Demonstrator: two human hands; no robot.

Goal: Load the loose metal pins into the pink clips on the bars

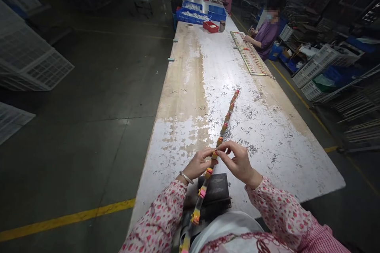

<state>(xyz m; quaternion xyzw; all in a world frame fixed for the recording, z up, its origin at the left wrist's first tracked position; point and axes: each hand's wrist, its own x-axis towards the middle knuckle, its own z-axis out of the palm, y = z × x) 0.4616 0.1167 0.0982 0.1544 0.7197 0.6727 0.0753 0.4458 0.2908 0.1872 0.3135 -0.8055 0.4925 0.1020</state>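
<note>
A long narrow strip [198,204] slants across the worktable from near my lap, with small yellow, orange and pink pieces spaced along it. My left hand [198,163] is closed on the strip, its fingers around one small yellow and pink piece [214,155]. From the other side, my right hand [237,161] pinches at this piece with thumb and forefinger. Whatever lies between those fingertips is too small to make out. Below the strip sits a dark metal block [218,186] at the table's near edge. Short thin dark wire-like bits [252,149] lie scattered around the strip.
Along the worktable [184,83], a person in purple [264,37] handles a rack-like frame [247,55]. Farther back stand blue crates [192,16], a red tray [210,27] and a brown jar [222,26]. White plastic crates [314,71] are stacked at right.
</note>
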